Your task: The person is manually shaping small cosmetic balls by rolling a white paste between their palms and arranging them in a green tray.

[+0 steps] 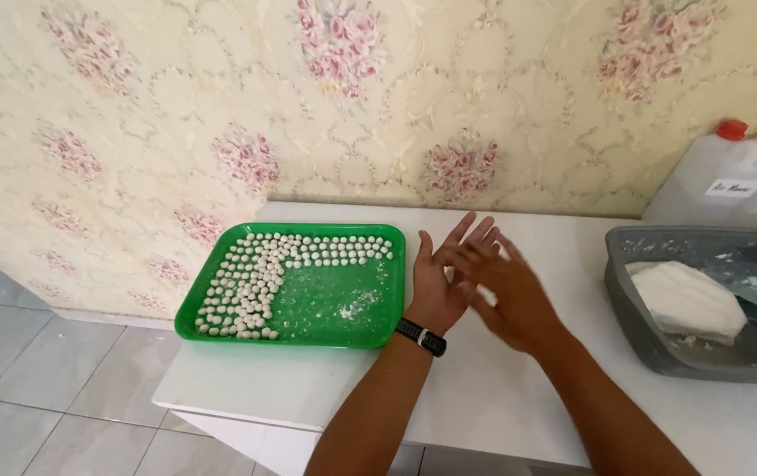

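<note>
Both palms pressed together, blurred right hand (506,291) hiding left hand (438,286).

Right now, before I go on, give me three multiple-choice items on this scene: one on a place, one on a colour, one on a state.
1. Where do the small white dough balls lie on the green plastic tray?
A. Along its far edge and left side
B. Only in its near right corner
C. Heaped in the middle

2. What colour are the caps of the two translucent plastic jugs?
A. Blue
B. Red
C. Yellow

3. How are the left hand and right hand?
A. Both clenched into fists
B. Open with fingers spread, palms together above the white table
C. Resting inside the grey plastic tub

Answers: 1 A, the rows form an L and the rest of the tray holds only crumbs. 2 B, both caps are red. 3 B, fingers fan out, the right one blurred; whether anything lies between the palms is hidden.
</note>
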